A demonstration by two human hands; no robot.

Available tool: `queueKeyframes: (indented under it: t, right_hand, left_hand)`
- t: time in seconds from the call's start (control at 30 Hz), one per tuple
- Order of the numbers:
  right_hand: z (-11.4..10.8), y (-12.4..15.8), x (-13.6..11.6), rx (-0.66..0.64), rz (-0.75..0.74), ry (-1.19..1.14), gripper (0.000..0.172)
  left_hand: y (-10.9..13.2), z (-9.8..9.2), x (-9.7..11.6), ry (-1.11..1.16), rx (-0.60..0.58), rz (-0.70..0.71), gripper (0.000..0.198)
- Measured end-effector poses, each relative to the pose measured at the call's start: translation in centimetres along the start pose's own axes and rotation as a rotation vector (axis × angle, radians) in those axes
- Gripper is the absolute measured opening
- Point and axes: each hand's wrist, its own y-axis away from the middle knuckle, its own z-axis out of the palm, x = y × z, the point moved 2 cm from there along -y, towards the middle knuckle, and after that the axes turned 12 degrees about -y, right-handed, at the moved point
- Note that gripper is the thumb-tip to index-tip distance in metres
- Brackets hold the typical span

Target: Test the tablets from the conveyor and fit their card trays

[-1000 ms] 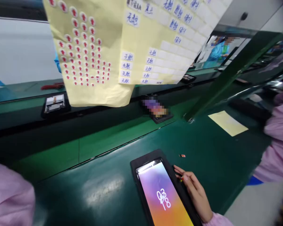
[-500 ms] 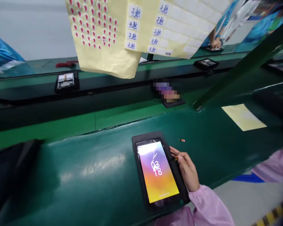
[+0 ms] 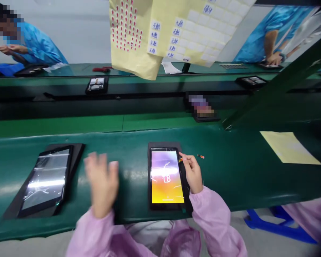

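Note:
In front of me a lit tablet (image 3: 167,175) with a purple-to-orange screen lies on a black pad (image 3: 164,145). At its upper right edge my right hand (image 3: 194,175) pinches a small orange-and-yellow strip (image 3: 181,160) between thumb and finger. A similar little strip (image 3: 200,156) rests on the mat just right of that hand. My left hand (image 3: 103,182), smeared by motion, is raised over the mat with fingers stretched out and nothing in it. To its left, a dark-screened tablet (image 3: 46,180) sits askew on another black pad (image 3: 77,151).
A yellow sheet (image 3: 290,147) lies on the right of the green bench (image 3: 238,171). Beyond is a belt (image 3: 149,103) carrying devices on pads. Yellow label sheets (image 3: 135,43) hang above, and a green post (image 3: 273,82) slants at right. Co-workers in blue (image 3: 40,43) stand across.
The view has swung left and levelled. My left hand and the dark-screened tablet now show fully. My right hand still pinches the strip beside the lit tablet.

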Motion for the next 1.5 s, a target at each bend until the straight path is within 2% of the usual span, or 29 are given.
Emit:
queueKeyframes:
  t: [0.07, 0.1, 0.17, 0.23, 0.37, 0.47, 0.53, 0.6, 0.67, 0.73, 0.8, 0.9, 0.97, 1.03, 1.13, 1.2, 1.3, 1.5]
  right_hand:
    - [0.1, 0.4, 0.4, -0.003, -0.007, -0.007, 0.029]
    - [0.1, 0.5, 0.6, -0.007, -0.005, -0.017, 0.028]
    - [0.1, 0.6, 0.8, -0.02, 0.012, -0.055, 0.027]
    - [0.0, 0.6, 0.9, -0.029, 0.034, -0.114, 0.026]
    - [0.2, 1.1, 0.2, -0.022, 0.043, -0.25, 0.025]
    - [0.8, 1.7, -1.5, 0.004, -0.043, -0.407, 0.02]
    - [1.3, 2.1, -3.0, 0.011, -0.148, -0.49, 0.016]
    - [1.6, 2.4, -4.6, 0.018, -0.278, -0.497, 0.015]
    - [1.8, 2.3, -6.0, 0.027, -0.408, -0.461, 0.015]
    - [1.8, 2.0, -7.2, 0.006, -0.49, -0.417, 0.015]
    - [1.6, 1.5, -8.6, -0.033, -0.539, -0.394, 0.013]
    - [0.9, 1.1, -11.5, -0.047, -0.658, -0.33, 0.008]
    - [0.6, 1.1, -13.8, -0.062, -0.755, -0.224, 0.005]
    - [0.8, 1.3, -15.9, -0.145, -0.811, -0.075, 0.004]
    - [1.7, 1.9, -18.1, -0.331, -0.813, 0.152, 0.009]
    - [2.5, 2.4, -18.8, -0.424, -0.806, 0.263, 0.01]
    - [3.8, 3.1, -19.4, -0.516, -0.831, 0.371, 0.01]
    - [5.3, 3.5, -19.8, -0.641, -0.973, 0.506, 0.007]
  left_hand:
    - [0.5, 4.7, 4.2, -0.028, -0.223, 0.128, 0.044]
    - [0.8, 6.6, 6.1, -0.026, -0.296, 0.17, 0.045]
    - [1.2, 8.7, 8.4, -0.001, -0.317, 0.179, 0.046]
    - [1.3, 9.2, 9.1, 0.074, -0.293, 0.126, 0.046]
    - [0.9, 8.6, 8.6, 0.44, -0.31, -0.15, 0.042]
    - [0.7, 8.2, 9.5, 0.85, -0.318, -0.298, 0.039]
    - [0.4, 7.5, 10.7, 1.116, -0.345, -0.293, 0.037]
    - [-0.5, 6.0, 11.8, 1.26, -0.366, -0.188, 0.037]
    - [-1.8, 4.0, 12.7, 1.231, -0.386, 0.014, 0.043]
    - [-3.4, 1.8, 13.4, 1.083, -0.402, 0.232, 0.047]
    - [-4.9, -0.1, 14.1, 0.885, -0.393, 0.408, 0.037]
    - [-6.2, -1.9, 15.4, 0.678, -0.387, 0.581, 0.018]
    - [-6.1, -2.5, 16.3, 0.621, -0.384, 0.662, 0.013]
    - [-5.5, -2.9, 16.9, 0.615, -0.343, 0.726, 0.011]
    - [-4.2, -3.1, 17.1, 0.7, -0.191, 0.691, 0.007]
    - [-3.4, -2.9, 16.7, 0.813, -0.102, 0.555, 0.005]
    - [-2.6, -2.5, 15.9, 0.966, -0.05, 0.386, 0.005]
    - [-2.0, -2.6, 15.5, 0.985, 0.078, 0.412, 0.004]
